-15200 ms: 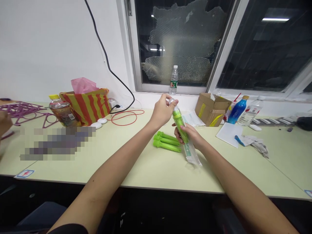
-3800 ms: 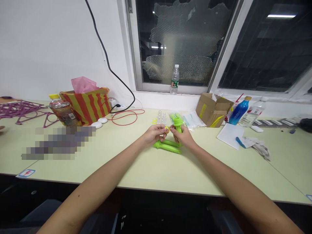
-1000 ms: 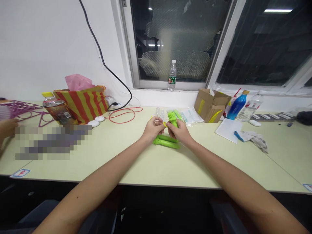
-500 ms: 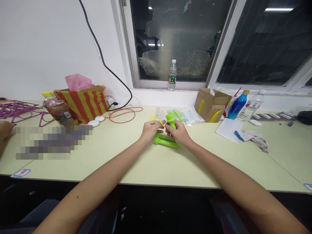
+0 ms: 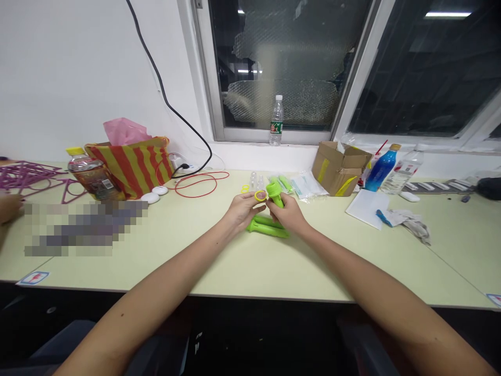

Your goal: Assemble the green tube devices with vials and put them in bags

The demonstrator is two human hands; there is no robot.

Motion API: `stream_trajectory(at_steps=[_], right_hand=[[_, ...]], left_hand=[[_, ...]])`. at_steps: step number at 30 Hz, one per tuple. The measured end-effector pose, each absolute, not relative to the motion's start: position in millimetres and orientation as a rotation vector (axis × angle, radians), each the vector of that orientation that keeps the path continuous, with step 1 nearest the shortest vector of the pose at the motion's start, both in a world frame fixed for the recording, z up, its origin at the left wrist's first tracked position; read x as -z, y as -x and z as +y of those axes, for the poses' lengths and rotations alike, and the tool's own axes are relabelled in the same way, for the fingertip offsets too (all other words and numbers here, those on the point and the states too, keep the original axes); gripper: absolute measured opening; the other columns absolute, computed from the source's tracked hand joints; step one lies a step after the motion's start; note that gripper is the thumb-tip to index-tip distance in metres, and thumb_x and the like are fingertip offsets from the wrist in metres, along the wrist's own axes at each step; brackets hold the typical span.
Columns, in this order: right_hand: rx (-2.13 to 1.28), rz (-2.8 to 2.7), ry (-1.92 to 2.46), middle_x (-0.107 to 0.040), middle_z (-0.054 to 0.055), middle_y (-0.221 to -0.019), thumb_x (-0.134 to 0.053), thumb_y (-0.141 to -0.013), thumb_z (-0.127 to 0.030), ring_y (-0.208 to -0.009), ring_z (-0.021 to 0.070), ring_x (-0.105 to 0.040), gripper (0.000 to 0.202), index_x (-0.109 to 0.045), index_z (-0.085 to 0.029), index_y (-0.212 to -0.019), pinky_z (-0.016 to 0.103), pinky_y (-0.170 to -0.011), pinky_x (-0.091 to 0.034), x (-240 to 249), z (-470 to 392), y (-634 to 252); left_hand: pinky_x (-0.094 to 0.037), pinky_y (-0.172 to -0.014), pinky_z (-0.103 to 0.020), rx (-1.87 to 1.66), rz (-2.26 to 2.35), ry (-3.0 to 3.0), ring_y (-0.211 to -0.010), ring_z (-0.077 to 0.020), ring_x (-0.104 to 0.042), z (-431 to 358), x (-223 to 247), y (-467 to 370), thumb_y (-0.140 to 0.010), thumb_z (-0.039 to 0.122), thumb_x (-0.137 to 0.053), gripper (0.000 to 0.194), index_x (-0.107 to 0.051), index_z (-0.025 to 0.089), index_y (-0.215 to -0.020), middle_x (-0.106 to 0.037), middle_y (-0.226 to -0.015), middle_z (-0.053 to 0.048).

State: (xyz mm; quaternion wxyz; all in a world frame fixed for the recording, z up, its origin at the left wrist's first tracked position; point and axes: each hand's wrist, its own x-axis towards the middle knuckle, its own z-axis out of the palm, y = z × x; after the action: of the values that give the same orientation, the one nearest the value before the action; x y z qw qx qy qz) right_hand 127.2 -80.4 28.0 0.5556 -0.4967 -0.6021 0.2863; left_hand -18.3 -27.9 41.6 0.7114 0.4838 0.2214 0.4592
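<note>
My left hand [image 5: 243, 211] pinches a thin yellow ring [image 5: 260, 196], its round opening facing me. Close beside it, my right hand [image 5: 288, 211] is closed around a green plastic tube [image 5: 274, 191] with a threaded, wider upper end. The ring is apart from the tube's threads. Under my hands, more green tube-like parts [image 5: 268, 228] lie on the table. Behind my left hand are other yellow rings [image 5: 245, 188] and small clear plastic pieces [image 5: 257, 181]. Further green parts [image 5: 285, 183] lie in clear plastic behind the held tube.
A plastic packet [image 5: 309, 186] and an open cardboard box [image 5: 340, 169] stand at the back right, near bottles [image 5: 381, 168], white sheets [image 5: 367, 209] and a glove [image 5: 410, 222]. Leftward are red cable [image 5: 195, 189], a striped bag [image 5: 136, 169] and a tea bottle [image 5: 94, 175]. Another person's hand [image 5: 10, 207] shows far left.
My left hand has turned the yellow ring, so its opening now shows as a circle. My right hand holds the green tube nearly still.
</note>
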Motion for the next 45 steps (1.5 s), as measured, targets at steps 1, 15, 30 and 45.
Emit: stream_trajectory(at_steps=[1, 15, 30, 45], right_hand=[[-0.655, -1.433, 1.176, -0.055, -0.005, -0.054, -0.06, -0.082, -0.041, -0.042, 0.0119, -0.052, 0.023, -0.051, -0.021, -0.076, 0.025, -0.044, -0.042, -28, -81, -127], [-1.031, -1.21, 0.983, -0.039, -0.009, -0.043, -0.07, -0.075, -0.054, -0.033, 0.0083, -0.037, 0.041, -0.047, -0.022, -0.07, 0.023, -0.032, -0.032, -32, -76, -129], [-0.819, -1.236, 1.108, -0.042, -0.007, -0.044, -0.062, -0.08, -0.054, -0.036, 0.0105, -0.038, 0.035, -0.052, -0.022, -0.075, 0.025, -0.038, -0.032, -35, -80, -117], [-0.035, -2.096, 1.466, -0.052, -0.002, -0.06, -0.049, -0.082, -0.026, -0.056, 0.0143, -0.044, 0.011, -0.057, -0.02, -0.08, 0.027, -0.057, -0.026, -38, -75, -163]], left_hand=[[-0.049, -0.085, -0.037, -0.997, 0.468, -1.07, -0.087, -0.0179, -0.062, -27, -42, 19, -0.06, 0.026, -0.085, 0.026, -0.075, 0.012, -0.079, -0.07, -0.091, -0.01], [-0.046, -0.084, -0.031, -1.043, 0.597, -1.473, -0.097, -0.0196, -0.061, -28, -38, 21, -0.06, 0.034, -0.085, 0.024, -0.076, 0.016, -0.073, -0.069, -0.102, -0.009], [-0.048, -0.075, -0.031, -0.917, 0.486, -1.122, -0.089, -0.0182, -0.062, -33, -42, 19, -0.067, 0.041, -0.081, 0.03, -0.074, 0.017, -0.084, -0.069, -0.105, -0.011], [-0.045, -0.099, -0.046, -1.25, 0.611, -2.196, -0.122, -0.0331, -0.052, -33, -72, 45, -0.067, 0.037, -0.081, 0.025, -0.079, 0.026, -0.09, -0.033, -0.156, -0.005]])
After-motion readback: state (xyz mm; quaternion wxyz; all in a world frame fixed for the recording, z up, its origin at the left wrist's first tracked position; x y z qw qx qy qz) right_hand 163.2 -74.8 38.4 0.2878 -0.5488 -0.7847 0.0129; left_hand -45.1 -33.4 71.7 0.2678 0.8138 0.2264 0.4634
